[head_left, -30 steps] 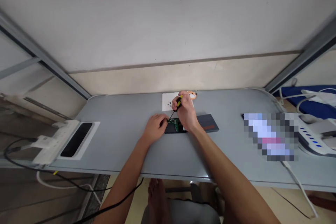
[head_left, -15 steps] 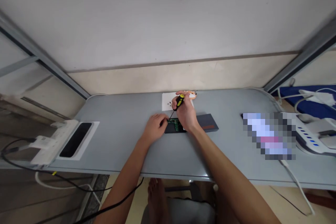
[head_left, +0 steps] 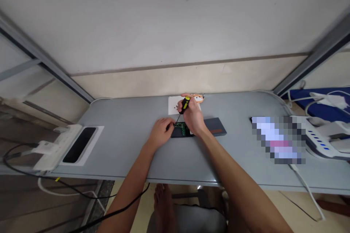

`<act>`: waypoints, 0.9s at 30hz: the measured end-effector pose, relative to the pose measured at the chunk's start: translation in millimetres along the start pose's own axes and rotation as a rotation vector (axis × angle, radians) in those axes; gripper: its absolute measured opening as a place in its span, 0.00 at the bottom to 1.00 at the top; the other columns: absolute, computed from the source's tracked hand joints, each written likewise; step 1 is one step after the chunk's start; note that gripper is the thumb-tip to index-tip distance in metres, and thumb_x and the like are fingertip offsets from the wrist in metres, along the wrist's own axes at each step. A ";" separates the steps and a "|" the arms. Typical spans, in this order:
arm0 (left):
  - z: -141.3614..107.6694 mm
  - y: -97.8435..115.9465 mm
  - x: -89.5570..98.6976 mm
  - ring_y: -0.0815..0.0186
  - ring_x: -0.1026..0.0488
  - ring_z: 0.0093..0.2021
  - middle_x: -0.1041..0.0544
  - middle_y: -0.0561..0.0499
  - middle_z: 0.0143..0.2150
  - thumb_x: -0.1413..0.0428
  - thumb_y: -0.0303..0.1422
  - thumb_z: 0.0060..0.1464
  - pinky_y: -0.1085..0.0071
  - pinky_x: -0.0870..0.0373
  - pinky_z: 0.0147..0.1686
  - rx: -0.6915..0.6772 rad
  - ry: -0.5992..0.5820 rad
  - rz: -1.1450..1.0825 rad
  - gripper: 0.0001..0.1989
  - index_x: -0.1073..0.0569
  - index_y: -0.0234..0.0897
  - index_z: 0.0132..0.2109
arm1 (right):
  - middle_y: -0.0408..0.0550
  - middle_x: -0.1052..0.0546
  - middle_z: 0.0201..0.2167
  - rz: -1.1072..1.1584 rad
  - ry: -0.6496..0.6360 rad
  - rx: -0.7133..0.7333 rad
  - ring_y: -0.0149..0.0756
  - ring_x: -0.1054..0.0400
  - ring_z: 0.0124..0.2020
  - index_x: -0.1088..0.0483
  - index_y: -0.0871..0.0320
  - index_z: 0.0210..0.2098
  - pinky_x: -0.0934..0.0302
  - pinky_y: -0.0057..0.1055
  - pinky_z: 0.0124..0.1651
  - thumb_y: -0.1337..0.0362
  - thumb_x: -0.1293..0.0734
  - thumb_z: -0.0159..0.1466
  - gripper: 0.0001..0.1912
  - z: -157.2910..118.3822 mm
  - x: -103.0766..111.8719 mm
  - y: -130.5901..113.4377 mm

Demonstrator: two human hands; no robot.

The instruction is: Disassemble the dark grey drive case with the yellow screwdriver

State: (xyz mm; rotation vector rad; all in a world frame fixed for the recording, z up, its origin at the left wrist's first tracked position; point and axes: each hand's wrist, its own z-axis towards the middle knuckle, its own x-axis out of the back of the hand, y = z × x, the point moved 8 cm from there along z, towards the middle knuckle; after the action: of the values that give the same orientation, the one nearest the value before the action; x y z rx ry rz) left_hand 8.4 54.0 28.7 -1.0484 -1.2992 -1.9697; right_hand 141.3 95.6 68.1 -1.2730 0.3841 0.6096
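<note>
Fingers of right hand (head_left: pixel 193 116) hide screwdriver (head_left: pixel 185 105) grip.

Just one view here, a head-worn cam looking forward and down over the grey tabletop (head_left: pixel 131 142) toward the wall (head_left: pixel 175 25). It sits fairly far back, so both forearms reach in from the bottom edge and everything mid-table looks small.

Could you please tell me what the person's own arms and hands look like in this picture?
Both arms are bare from the bottom edge of the view up to the hands, with no sleeves showing. The left hand and the right hand wear no gloves. No watch, bracelet or ring can be made out, though the hands are small in the view.
</note>
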 end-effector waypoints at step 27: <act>0.8 -1.3 -1.4 0.57 0.23 0.44 0.18 0.49 0.40 0.49 0.26 0.65 0.60 0.29 0.50 -0.001 -0.017 0.003 0.11 0.22 0.42 0.44 | 0.38 0.34 0.28 -0.052 0.053 0.078 0.34 0.38 0.31 0.34 0.49 0.36 0.40 0.32 0.35 0.42 0.25 0.62 0.22 1.3 10.0 -3.6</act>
State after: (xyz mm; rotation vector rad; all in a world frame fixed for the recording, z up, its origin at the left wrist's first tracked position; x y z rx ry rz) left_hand 8.4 55.3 27.1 -1.0685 -1.3055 -1.9634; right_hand 151.3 98.3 65.3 -1.2231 0.4137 0.5127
